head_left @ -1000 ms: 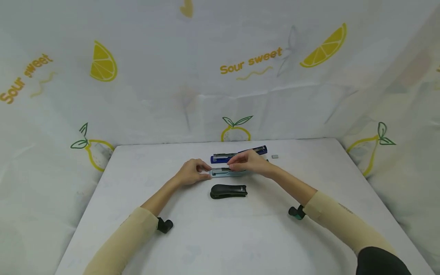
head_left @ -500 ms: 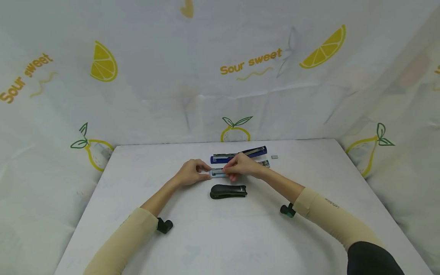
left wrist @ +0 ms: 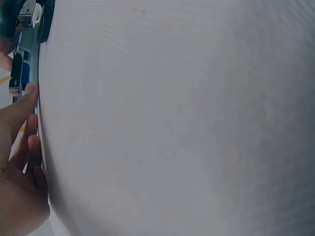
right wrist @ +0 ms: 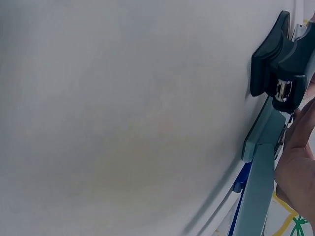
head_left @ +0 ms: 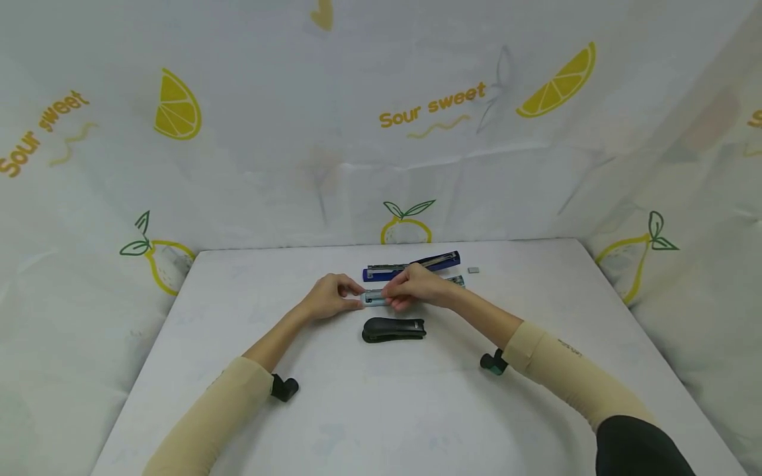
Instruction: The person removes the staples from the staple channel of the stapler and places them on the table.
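A light blue stapler (head_left: 374,299) lies opened out across the table, its upper arm swung to the right. My left hand (head_left: 329,297) holds its left end between thumb and fingers; in the left wrist view the thumb (left wrist: 30,91) touches that end. Over the stapler's staple channel is my right hand (head_left: 417,286), its fingers curled and pinching there. Whether a staple strip is between those fingertips is hidden. The right wrist view shows the light blue stapler's arm (right wrist: 258,187) beside the right hand (right wrist: 298,167).
A black stapler (head_left: 393,330) lies closed in front of the hands. Behind them is a dark blue stapler (head_left: 381,273), also opened out. A small grey staple strip (head_left: 473,270) lies to its right on the white table (head_left: 381,410).
My right hand has moved left and down along the light blue stapler, baring its upper arm on the right. My left hand has stayed at the left end.
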`<state>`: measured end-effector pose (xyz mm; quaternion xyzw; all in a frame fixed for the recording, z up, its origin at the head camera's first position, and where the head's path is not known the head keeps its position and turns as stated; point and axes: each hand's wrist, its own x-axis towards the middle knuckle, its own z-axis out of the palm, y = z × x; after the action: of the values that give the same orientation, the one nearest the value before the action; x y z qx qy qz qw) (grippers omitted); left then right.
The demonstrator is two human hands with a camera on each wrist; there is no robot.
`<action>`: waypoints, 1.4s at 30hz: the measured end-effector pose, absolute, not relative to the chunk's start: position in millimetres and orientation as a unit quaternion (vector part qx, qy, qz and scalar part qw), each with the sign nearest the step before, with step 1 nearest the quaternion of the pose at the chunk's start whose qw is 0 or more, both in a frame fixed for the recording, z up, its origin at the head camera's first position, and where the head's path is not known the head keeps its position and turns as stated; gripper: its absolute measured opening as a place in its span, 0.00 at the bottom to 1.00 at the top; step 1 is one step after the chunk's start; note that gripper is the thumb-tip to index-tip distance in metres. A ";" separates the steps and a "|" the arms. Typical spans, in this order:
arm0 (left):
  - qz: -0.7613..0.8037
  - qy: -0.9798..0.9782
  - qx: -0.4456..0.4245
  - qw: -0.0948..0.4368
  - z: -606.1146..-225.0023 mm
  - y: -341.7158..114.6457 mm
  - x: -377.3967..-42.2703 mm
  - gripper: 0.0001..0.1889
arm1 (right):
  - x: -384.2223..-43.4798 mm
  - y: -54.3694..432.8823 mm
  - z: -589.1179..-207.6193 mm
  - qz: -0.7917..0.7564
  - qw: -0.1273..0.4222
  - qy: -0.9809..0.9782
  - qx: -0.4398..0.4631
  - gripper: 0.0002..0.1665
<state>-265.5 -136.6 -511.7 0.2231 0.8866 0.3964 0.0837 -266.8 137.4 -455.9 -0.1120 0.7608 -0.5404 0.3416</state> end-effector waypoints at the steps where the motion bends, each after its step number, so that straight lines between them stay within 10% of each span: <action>1: 0.396 0.887 0.223 0.084 -511.6 -136.9 -265.4 0.16 | -267.1 136.8 -456.6 -0.543 0.342 0.759 -0.112 0.18; 23: 0.393 0.887 0.231 0.077 -515.2 -137.8 -269.1 0.16 | -264.7 139.8 -456.1 -0.634 0.398 0.663 -0.030 0.24; 42: 0.394 0.886 0.234 0.078 -512.9 -137.1 -267.5 0.16 | -261.7 129.0 -459.3 -0.585 0.314 0.745 -0.071 0.16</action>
<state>-267.5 -137.1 -512.9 0.2343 0.8855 0.3936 0.0779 -261.7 129.0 -459.3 -0.0711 0.7447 -0.5845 0.3142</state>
